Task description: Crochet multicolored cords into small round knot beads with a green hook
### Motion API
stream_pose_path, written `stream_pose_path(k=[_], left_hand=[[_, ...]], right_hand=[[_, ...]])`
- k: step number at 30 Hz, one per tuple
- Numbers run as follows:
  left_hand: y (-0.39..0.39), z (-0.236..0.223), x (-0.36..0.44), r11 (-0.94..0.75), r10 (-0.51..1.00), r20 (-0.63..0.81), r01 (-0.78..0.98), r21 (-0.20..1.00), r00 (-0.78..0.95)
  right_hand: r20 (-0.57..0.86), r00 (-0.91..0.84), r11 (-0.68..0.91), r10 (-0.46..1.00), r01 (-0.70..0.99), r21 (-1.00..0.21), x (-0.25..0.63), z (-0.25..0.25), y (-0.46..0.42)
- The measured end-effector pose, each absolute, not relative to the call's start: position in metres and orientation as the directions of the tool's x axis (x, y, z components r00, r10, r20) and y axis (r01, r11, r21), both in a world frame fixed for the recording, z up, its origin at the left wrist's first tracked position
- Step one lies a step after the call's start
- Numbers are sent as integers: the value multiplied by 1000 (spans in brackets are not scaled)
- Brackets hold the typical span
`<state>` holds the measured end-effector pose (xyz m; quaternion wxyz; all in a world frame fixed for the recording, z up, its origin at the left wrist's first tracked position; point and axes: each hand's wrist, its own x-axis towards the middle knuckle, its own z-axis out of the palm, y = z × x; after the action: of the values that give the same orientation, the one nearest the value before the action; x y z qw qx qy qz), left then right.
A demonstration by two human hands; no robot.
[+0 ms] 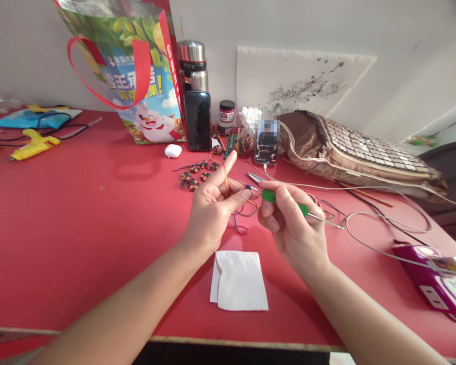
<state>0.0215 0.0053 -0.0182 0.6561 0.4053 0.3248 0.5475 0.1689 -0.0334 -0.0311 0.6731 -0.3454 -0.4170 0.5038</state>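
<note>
My left hand (209,215) pinches a tiny dark piece of crochet work (248,187) between thumb and fingers. Its index finger points up, with an orange stretch of yarn (226,181) running over it. In my right hand (298,230) is a crochet hook (269,195) with a green handle. The hook's thin metal end reaches to the small piece; a metal shaft also sticks out behind the hand. Loose yarn hangs below the fingers. Beyond my left hand lie several small multicoloured crocheted pieces (195,168) and a ball of variegated yarn (244,146).
A folded white tissue (242,281) lies in front. Behind stand a shopping bag (157,121), a steel flask (197,76) and two phones, one dark (197,121), one lit (266,149). A glue gun (36,144) is left; a charging cable (365,188) and purple power strip (414,266) are right.
</note>
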Motion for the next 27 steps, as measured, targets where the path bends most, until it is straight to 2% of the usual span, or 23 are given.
stream_pose_path(k=[6,9,11,13,18,22,27], left_hand=[[-2,-15,25,-2,987,51,-307,952,150],[-2,-15,26,59,983,11,-368,928,186],[0,-14,25,100,974,3,-445,890,225],[2,-13,23,130,964,9,-503,855,264],[8,-12,16,174,943,31,-568,804,332],[10,-15,14,213,935,10,-585,783,353],[13,-15,11,212,939,-1,-578,788,343]], right_hand=[[347,223,378,911,-114,-919,165,-40,-37],[492,287,483,822,107,-869,159,-46,-42],[553,291,525,781,173,-833,157,-49,-45],[559,277,540,782,148,-829,157,-48,-46],[442,242,472,864,-80,-878,160,-42,-44],[365,218,399,905,-141,-906,162,-38,-41],[345,207,388,916,-228,-893,165,-34,-38]])
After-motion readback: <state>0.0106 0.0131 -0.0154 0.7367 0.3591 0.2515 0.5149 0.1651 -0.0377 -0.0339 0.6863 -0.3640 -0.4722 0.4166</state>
